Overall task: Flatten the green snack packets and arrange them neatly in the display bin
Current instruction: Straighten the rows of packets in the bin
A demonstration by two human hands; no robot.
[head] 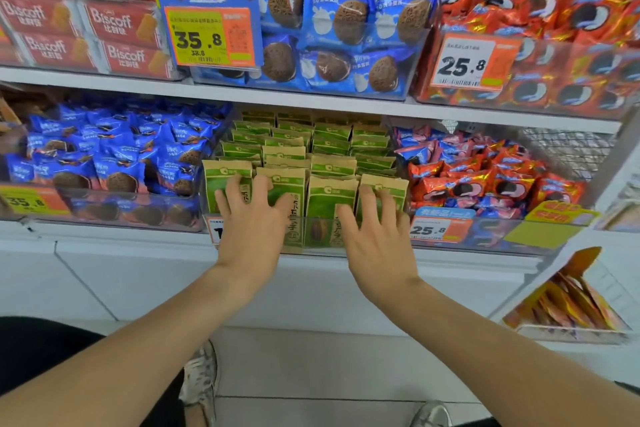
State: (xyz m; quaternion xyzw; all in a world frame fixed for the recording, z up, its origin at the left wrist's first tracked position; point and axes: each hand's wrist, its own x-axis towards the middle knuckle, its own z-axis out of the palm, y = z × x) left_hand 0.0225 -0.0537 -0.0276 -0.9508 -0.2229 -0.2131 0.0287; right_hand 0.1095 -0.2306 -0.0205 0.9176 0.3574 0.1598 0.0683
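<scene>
Head view is showing the green packets [323,201] standing upright in rows inside a clear display bin [313,240] on the lower shelf [311,262], filling it from the front wall back into the shade under the shelf above. The front row is leaning slightly, its brown tops uneven.

Both hands are reaching in over the bin's front wall. The left hand [252,218] is lying with its fingers spread and only lightly bent, the fingertips resting against the faces of the two leftmost front packets — it is gripping nothing. The right hand [377,236] is spread the same way, its fingers touching the rightmost front packet and its thumb pointing toward the packet beside it, also gripping nothing.

Blue biscuit packets [121,156] are piling in the bin to the left, and red biscuit packets [485,180] are filling the bin to the right, which is carrying a price tag [440,227] reading 25.8. On the shelf above, red Biscoff boxes [114,31] are sitting beside more blue packs behind a yellow 35.8 tag [207,35]. Lower right, a tray of orange packets [568,302] is tilting outward — and the person's shoe [201,374] is showing on the tiled floor.
</scene>
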